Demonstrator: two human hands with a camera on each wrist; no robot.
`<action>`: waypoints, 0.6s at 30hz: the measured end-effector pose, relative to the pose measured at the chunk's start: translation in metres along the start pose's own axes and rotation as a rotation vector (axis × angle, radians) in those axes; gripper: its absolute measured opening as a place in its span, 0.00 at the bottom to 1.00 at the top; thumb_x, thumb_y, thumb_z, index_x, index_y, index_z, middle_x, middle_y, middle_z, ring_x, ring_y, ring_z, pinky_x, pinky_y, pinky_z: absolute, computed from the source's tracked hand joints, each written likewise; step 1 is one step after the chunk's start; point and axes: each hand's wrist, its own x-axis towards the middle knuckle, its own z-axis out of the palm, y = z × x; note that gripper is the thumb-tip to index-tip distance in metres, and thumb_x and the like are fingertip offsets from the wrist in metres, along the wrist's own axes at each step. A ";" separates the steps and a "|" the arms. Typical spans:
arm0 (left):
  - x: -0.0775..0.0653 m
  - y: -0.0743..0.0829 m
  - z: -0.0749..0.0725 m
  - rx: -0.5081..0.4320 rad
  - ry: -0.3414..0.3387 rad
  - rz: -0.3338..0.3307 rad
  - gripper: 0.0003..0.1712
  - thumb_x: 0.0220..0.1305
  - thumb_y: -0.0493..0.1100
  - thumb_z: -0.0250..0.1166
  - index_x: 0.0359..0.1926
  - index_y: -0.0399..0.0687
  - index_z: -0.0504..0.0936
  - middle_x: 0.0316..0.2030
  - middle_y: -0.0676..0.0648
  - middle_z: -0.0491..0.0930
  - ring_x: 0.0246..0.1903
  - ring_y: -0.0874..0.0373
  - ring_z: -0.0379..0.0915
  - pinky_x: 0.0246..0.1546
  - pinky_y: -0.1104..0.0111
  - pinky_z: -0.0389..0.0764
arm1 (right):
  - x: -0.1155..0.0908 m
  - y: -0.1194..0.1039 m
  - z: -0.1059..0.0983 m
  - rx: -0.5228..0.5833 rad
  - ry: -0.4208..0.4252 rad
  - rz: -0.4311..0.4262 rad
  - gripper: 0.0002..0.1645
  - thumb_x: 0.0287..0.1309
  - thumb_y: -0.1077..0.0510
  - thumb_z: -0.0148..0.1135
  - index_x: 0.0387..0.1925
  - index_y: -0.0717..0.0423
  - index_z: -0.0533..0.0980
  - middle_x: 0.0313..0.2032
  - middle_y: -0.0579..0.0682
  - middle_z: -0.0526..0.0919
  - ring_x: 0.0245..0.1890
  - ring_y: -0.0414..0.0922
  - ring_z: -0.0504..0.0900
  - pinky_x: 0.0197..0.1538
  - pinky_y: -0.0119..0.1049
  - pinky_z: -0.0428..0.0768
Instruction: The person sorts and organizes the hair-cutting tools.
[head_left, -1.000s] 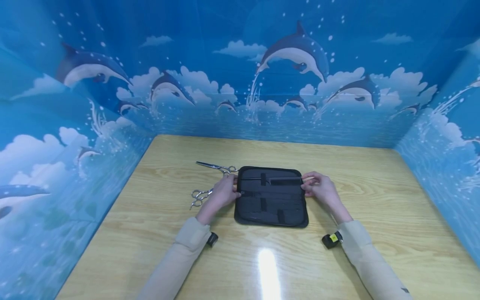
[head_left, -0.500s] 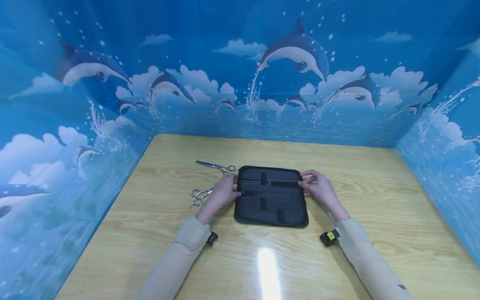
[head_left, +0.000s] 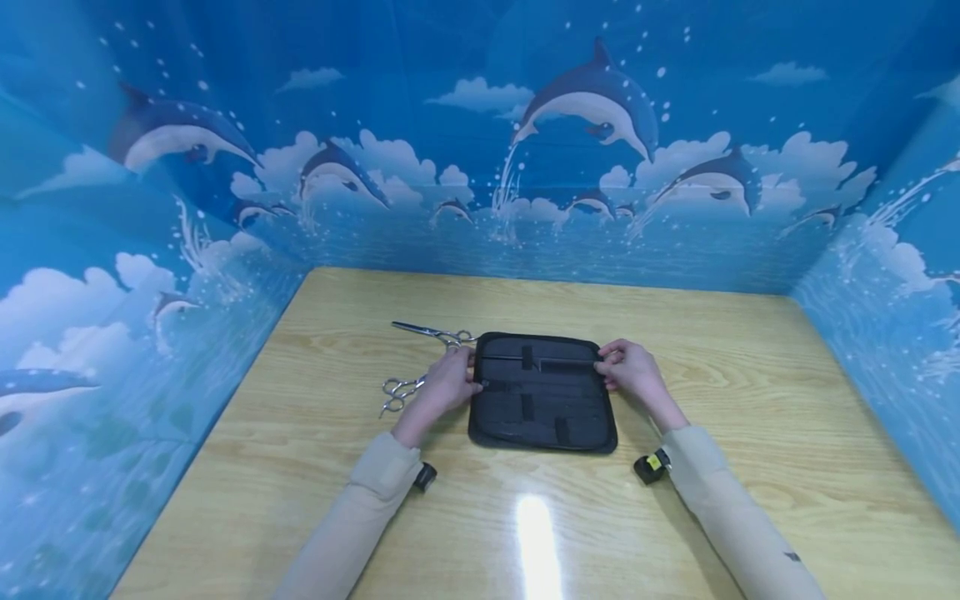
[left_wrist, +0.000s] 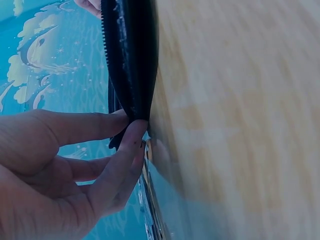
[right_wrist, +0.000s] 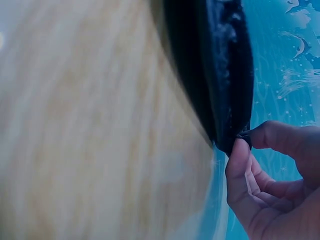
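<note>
An open black zippered tool case [head_left: 495, 421] lies flat on the table, with elastic loops across its inside. A dark comb [head_left: 567, 365] lies along its upper part, its thin tail running left beneath a loop. My left hand [head_left: 448, 383] pinches the case's left edge between thumb and fingers, as the left wrist view confirms. At the upper right edge, beside the comb's end, my right hand [head_left: 632, 371] pinches the case's edge. In the right wrist view, thumb and finger [right_wrist: 239, 162] meet at that black edge. Whether they also touch the comb cannot be told.
Scissors with dark blades [head_left: 420, 330] lie behind my left hand. Another pair of silver scissors [head_left: 399, 390] lies left of it, partly hidden by the hand. The wooden table [head_left: 750, 375] is bordered by dolphin-printed blue walls [head_left: 480, 225] at the back and sides.
My right hand has shifted slightly left, its fingertips now over the case's right edge near the comb. The left hand, case and scissors keep their places.
</note>
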 end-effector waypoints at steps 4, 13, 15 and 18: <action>0.000 0.001 0.000 0.011 -0.002 -0.002 0.35 0.48 0.38 0.69 0.59 0.40 0.69 0.52 0.42 0.73 0.45 0.52 0.71 0.55 0.54 0.73 | -0.002 0.000 -0.001 0.012 -0.009 -0.008 0.18 0.55 0.61 0.59 0.47 0.66 0.71 0.29 0.54 0.79 0.20 0.42 0.77 0.25 0.32 0.82; -0.002 0.000 -0.005 0.041 0.011 -0.003 0.37 0.49 0.43 0.70 0.61 0.41 0.68 0.52 0.41 0.76 0.43 0.53 0.74 0.52 0.55 0.76 | -0.012 0.000 -0.006 0.107 -0.089 -0.025 0.23 0.60 0.59 0.56 0.54 0.66 0.67 0.35 0.58 0.76 0.25 0.44 0.76 0.26 0.32 0.81; -0.003 -0.003 -0.014 0.035 0.025 0.024 0.35 0.51 0.45 0.69 0.61 0.41 0.69 0.51 0.41 0.78 0.41 0.54 0.76 0.50 0.56 0.77 | -0.016 0.001 -0.008 0.162 -0.123 -0.027 0.23 0.62 0.61 0.52 0.57 0.66 0.66 0.37 0.60 0.74 0.27 0.45 0.75 0.25 0.32 0.80; -0.006 -0.011 -0.032 0.020 0.063 0.076 0.28 0.55 0.46 0.66 0.57 0.42 0.73 0.49 0.42 0.80 0.40 0.55 0.77 0.48 0.56 0.78 | -0.020 0.003 -0.010 0.221 -0.160 -0.031 0.24 0.62 0.66 0.48 0.60 0.65 0.64 0.40 0.64 0.73 0.28 0.47 0.74 0.25 0.32 0.78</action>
